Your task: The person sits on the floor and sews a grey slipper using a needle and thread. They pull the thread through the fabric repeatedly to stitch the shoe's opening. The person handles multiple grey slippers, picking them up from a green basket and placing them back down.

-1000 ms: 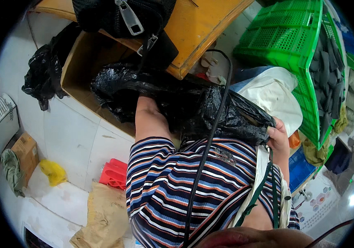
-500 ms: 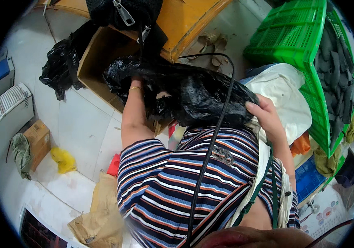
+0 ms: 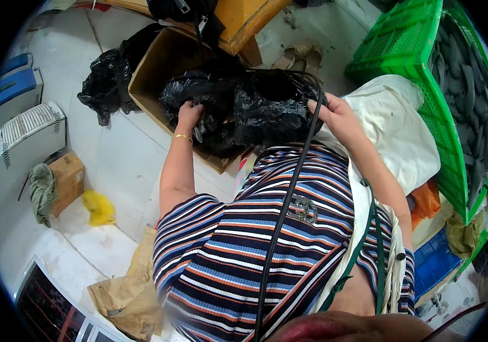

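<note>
A black plastic bag (image 3: 264, 117) stretches between my two hands, over an open cardboard box (image 3: 148, 80). My left hand (image 3: 189, 115), with a gold bracelet at its wrist, is closed on the bag's bunched near left side. At the bag's right edge, my right hand (image 3: 338, 117) pinches the plastic between thumb and fingers. The bag gapes darkly near the right hand; I cannot make out its contents. Across the bag's right end and down over the striped shirt (image 3: 244, 216) runs a black cable (image 3: 284, 225).
Another black bag (image 3: 104, 85) lies left of the box. To the right, a green crate (image 3: 455, 122) holds many dark grey curved pieces beside white cloth (image 3: 395, 131). A yellow table (image 3: 252, 23) stands beyond the box. Brown paper (image 3: 127, 296) and a yellow bag (image 3: 98, 208) lie on the floor.
My left hand, mostly hidden inside the bag before, now shows outside, gripping its side. My right hand has moved farther away and left with the bag's edge. The view has shifted slightly.
</note>
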`<state>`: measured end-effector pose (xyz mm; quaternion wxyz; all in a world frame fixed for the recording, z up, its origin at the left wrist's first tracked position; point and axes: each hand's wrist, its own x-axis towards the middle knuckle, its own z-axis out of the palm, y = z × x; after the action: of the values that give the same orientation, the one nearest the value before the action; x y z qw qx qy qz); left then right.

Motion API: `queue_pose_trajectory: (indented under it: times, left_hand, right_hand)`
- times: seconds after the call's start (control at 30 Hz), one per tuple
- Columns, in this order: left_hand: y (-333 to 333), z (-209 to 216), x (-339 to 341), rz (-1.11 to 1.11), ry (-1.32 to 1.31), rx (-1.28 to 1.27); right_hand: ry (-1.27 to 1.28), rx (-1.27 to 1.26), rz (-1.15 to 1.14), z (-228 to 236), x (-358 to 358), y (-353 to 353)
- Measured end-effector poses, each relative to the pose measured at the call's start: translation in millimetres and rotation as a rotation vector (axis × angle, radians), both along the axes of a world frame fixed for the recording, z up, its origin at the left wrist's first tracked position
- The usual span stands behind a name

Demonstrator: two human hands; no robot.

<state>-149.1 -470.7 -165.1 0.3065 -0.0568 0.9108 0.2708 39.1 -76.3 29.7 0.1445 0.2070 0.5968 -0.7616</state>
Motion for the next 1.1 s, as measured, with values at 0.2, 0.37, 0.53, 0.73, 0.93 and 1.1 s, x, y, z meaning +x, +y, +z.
queue_pose_trajectory:
  times: [0.2, 0.37, 0.53, 0.73, 0.93, 1.1]
  left_hand:
    - [-3.7, 55.3, 24.2, -0.016, 0.016, 0.226]
    - [-29.5, 81.5, 24.9, 0.254, -0.151, 0.563]
    - [-27.5, 102.7, 24.4, 0.338, -0.167, 0.760]
    - [41.9, 202.0, 48.4, 0.365, -0.167, 1.110]
    - [63.8, 218.9, 28.3, 0.300, 0.194, 0.944]
    - [212.6, 278.4, 38.9, -0.087, -0.115, 1.455]
  right_hand:
    - [0.066, 0.441, 0.326, 0.7, 8.1, -11.5]
    - [0.100, 0.552, 0.354, -9.2, 13.2, -4.8]
    - [0.074, 0.586, 0.369, -1.9, 21.2, 3.2]
    - [0.094, 0.615, 0.179, 2.8, 49.9, 29.5]
    - [0.222, 0.726, 0.040, -11.9, 89.1, 69.2]
    - [0.128, 0.620, -0.262, 11.4, 150.7, 106.7]
